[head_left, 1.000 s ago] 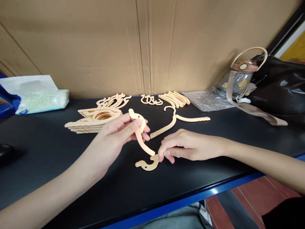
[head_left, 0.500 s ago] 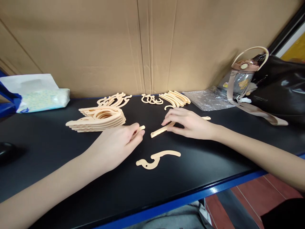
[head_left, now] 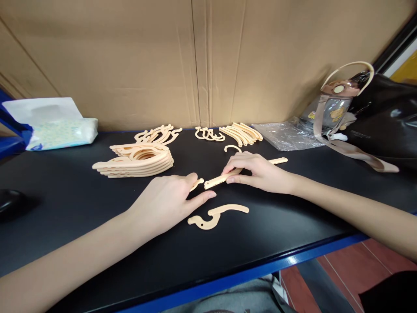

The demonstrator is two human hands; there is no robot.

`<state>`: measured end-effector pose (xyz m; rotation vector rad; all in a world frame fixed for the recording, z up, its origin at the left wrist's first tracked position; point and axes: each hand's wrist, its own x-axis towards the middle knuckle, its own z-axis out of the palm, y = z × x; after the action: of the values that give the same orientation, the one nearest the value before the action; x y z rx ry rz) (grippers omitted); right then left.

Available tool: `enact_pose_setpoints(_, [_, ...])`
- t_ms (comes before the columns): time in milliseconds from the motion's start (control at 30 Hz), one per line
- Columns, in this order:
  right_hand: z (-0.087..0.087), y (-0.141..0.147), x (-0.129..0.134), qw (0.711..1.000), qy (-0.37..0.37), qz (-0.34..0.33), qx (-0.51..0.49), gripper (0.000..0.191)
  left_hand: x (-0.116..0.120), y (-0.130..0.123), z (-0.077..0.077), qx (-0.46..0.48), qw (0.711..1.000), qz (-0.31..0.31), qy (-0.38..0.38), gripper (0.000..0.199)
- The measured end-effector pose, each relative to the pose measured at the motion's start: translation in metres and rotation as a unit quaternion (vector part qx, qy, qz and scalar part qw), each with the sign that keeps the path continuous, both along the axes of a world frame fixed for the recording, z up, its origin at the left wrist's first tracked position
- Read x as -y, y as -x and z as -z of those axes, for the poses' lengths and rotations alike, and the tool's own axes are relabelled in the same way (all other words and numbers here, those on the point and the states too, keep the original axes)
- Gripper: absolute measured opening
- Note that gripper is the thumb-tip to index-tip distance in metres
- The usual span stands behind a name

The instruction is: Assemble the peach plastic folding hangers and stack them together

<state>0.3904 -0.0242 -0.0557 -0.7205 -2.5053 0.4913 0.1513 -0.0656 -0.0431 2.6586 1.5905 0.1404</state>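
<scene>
Nearby, black surface (head_left: 146,278) ending in blue front edge (head_left: 293,260), right hand (head_left: 257,171) pinching smooth curved hanger (head_left: 216,179), slim piece (head_left: 196,184) just beside, left hand (head_left: 169,195) over it, grip unclear.

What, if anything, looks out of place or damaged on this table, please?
Nothing looks spilled or broken. Only the clear plastic stands out mildly: it lies loose and wrinkled near the bottle, whereas the stack looks neat.
</scene>
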Motion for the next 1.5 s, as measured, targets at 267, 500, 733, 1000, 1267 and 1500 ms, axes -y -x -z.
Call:
enact_pose_setpoints(267, [0.0020,0.0010,0.0017,1.000,0.010,0.000,-0.021,0.011,-0.0009,-0.0002,0.0012,-0.037,0.999,0.024,-0.002,0.045])
enact_pose_setpoints(500, [0.0031,0.0036,0.0023,1.000,0.016,-0.003,-0.026,0.010,-0.0012,0.0003,0.0029,-0.016,0.999,0.043,-0.022,0.046])
enact_pose_setpoints(733, [0.0029,0.0033,0.0021,0.999,0.021,-0.002,-0.031,0.008,-0.0024,0.0001,0.0022,0.010,0.999,0.032,-0.016,0.043])
enact_pose_setpoints(1000, [0.0040,0.0045,0.0007,0.999,0.030,-0.004,-0.038,0.008,-0.0047,0.0024,0.0051,-0.018,0.998,0.059,-0.026,0.043])
enact_pose_setpoints(1267, [0.0050,0.0045,0.0018,0.997,0.062,0.004,-0.044,0.010,-0.0062,0.0019,0.0028,-0.037,0.996,0.080,-0.030,0.039])
enact_pose_setpoints(1500, [0.0059,0.0040,0.0024,0.995,0.090,0.016,-0.047,0.012,-0.0063,0.0033,0.0020,-0.092,0.991,0.084,-0.049,0.039])
